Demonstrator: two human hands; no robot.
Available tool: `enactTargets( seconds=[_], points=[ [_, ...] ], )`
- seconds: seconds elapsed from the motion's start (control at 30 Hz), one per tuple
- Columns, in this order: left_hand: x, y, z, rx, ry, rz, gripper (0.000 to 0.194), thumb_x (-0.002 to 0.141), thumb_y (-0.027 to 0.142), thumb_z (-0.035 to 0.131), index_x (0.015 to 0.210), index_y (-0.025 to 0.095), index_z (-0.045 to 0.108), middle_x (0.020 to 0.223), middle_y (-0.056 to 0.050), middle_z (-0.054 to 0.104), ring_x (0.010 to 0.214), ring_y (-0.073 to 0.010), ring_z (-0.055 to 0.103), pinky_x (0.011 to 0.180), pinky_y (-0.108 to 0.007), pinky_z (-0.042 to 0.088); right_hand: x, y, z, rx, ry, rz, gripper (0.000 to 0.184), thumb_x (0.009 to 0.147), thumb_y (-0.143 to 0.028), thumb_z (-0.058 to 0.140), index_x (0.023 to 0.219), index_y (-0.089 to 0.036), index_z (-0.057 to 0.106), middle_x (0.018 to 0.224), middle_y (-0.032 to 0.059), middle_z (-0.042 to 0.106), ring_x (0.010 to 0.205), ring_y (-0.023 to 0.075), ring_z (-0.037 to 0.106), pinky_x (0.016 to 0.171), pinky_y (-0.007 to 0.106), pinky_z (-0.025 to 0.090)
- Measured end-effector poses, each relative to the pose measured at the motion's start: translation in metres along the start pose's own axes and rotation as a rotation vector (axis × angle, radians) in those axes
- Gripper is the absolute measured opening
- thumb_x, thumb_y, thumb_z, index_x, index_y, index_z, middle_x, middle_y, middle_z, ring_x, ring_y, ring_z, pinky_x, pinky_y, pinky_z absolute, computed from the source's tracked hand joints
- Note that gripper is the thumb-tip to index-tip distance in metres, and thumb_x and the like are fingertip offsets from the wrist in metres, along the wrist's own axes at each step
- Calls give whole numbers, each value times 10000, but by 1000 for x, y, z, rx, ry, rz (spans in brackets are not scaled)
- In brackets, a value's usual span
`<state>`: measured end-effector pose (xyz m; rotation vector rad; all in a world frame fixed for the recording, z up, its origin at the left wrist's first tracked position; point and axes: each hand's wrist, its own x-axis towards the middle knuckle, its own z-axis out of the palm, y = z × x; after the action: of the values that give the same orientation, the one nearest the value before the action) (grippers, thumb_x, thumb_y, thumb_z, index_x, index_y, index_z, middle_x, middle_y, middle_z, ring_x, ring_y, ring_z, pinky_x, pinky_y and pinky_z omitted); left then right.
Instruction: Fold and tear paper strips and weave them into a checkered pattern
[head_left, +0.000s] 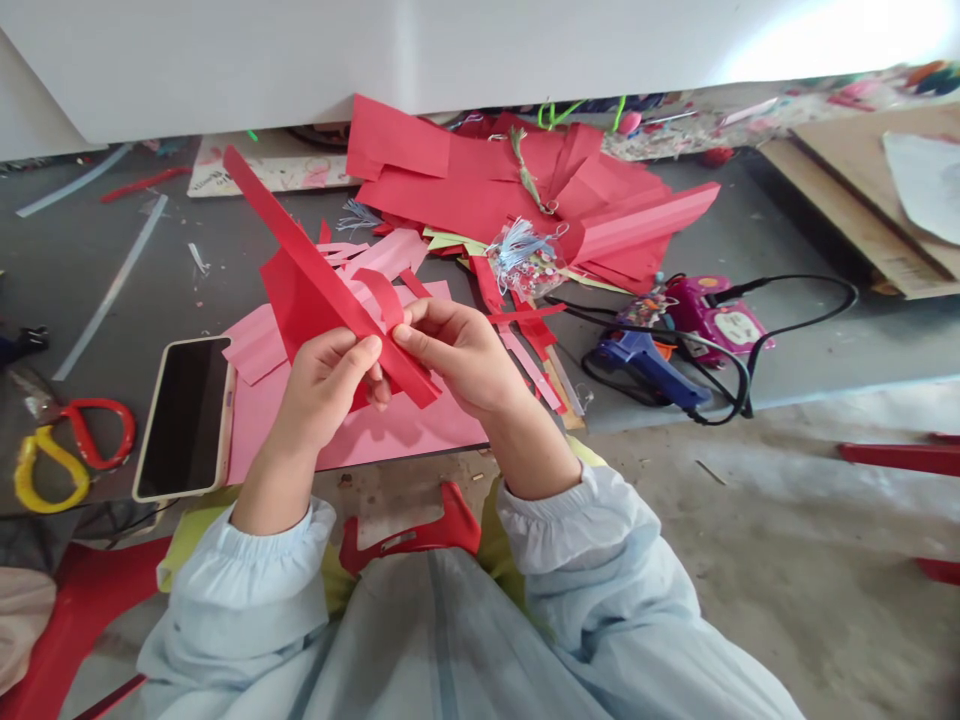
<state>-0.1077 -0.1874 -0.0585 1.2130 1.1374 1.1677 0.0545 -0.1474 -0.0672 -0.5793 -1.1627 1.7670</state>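
Note:
Both hands hold a folded piece of red paper (pixel 311 275) above a pink sheet (pixel 390 425) on the grey surface. My left hand (pixel 326 385) is closed, pinching the paper's lower part from the left. My right hand (pixel 457 350) is closed too, its fingertips pressing the paper's long folded strip near its lower end. The strip runs diagonally up to the left. A curled red band (pixel 382 292) sticks up just behind my fingers.
A phone (pixel 184 415) lies face up at the left, beside red and yellow scissors handles (pixel 71 450). A pile of red paper (pixel 525 190) lies behind. A blue glue gun (pixel 652 365) and a purple device (pixel 712 315) with black cords lie right. Cardboard (pixel 862 190) sits far right.

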Motion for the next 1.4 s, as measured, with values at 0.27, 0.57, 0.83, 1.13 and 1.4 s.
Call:
enactTargets(
  seconds=[0.27,0.57,0.83,1.13,1.4],
  points=[
    [-1,3,-2,88,0,38,324,907,344,614,625,196,553,523,11,636,469,-116,627,470,-208,495,1,-1,-6,-25,-45,106,362,747,-461,846,804,-150,669,663,-4,714,540,90,629,461,200,428],
    [-1,0,-1,23,-37,19,289,905,286,629,639,183,588,561,15,643,485,-114,635,458,-205,504,1,2,-1,53,-19,95,365,733,-437,862,805,-161,635,646,-16,721,530,107,676,457,195,430],
    [0,-3,3,0,37,8,304,879,371,642,643,192,572,568,8,627,495,-144,644,486,-260,560,1,3,-1,129,-87,97,352,797,-444,817,869,-182,592,671,-10,732,555,165,716,572,285,563],
    [-1,3,-1,111,26,-1,302,868,355,622,619,199,551,533,1,636,462,-125,621,450,-217,507,3,1,-6,-5,-22,163,422,676,-502,884,794,-160,666,635,-28,673,542,76,578,521,221,431],
    [-2,2,-1,76,-12,-34,296,868,318,625,611,189,558,536,3,634,456,-118,613,452,-215,511,1,1,-2,9,-58,137,405,752,-500,834,830,-168,617,658,2,700,581,119,663,532,229,438]
  ],
)
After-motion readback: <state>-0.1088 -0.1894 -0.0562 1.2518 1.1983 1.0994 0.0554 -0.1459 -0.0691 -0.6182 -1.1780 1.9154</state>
